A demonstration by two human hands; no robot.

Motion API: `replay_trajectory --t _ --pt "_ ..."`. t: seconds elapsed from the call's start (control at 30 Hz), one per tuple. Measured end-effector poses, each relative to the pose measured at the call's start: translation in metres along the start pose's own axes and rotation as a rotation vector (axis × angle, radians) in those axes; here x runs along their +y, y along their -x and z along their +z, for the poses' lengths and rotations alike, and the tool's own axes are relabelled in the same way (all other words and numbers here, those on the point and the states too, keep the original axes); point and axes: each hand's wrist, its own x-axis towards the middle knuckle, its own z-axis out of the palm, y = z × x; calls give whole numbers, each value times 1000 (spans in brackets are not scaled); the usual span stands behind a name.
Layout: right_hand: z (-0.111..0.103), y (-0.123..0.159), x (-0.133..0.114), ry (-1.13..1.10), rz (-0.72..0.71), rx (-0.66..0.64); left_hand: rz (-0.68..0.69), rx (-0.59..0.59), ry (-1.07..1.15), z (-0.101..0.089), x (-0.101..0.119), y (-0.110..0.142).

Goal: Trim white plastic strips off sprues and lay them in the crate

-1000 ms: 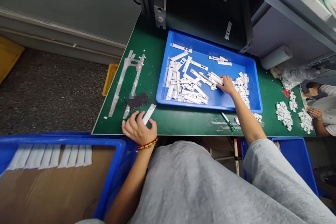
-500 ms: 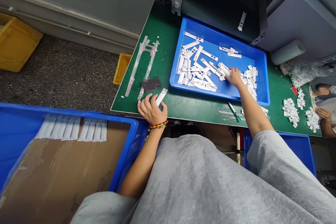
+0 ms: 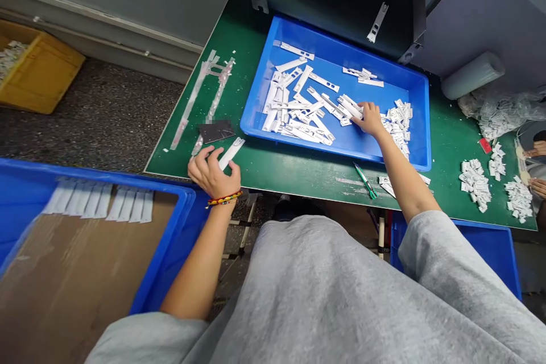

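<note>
White slotted strip lying diagonally near front edge of green tabletop; more white strips heaped crisscrossed in left half of blue tray.

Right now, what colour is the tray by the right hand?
Blue: the tray under the right hand, clearest in the head view.

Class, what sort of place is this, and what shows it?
Likely a small factory workshop: a green workbench, a blue plastic tray holding white punched strips, and piles of small white pieces.
</note>
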Motion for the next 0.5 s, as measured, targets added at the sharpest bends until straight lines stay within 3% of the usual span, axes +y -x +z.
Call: replay_trajectory --t 0.5 --pt "-11 2 -16 -76 9 -41 71 59 -144 3 -5 -4"
